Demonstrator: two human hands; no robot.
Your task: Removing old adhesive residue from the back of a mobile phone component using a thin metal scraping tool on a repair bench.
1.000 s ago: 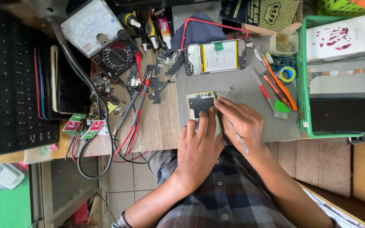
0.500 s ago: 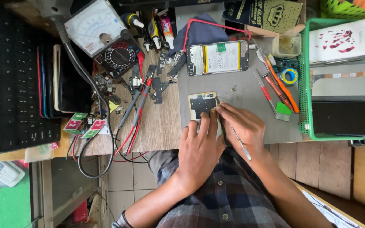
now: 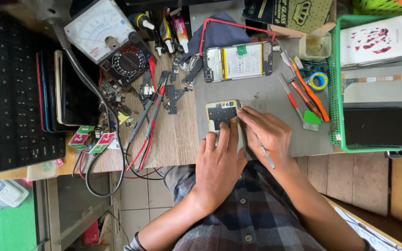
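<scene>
I see red-green labels (image 3: 91, 140) at the bench's (image 3: 173, 135) left edge; my left hand (image 3: 219, 162) still pins the phone (image 3: 222, 116), right hand (image 3: 264, 132) fingers gripping a tool (image 3: 262, 151), unchanged.

You have two opened phones on the mat: one under your hands (image 3: 222, 116), one above it (image 3: 238, 61). One analogue multimeter (image 3: 103, 35), one keyboard (image 3: 10, 93), one green basket (image 3: 335, 116). Two glue tubes (image 3: 173, 30).
</scene>
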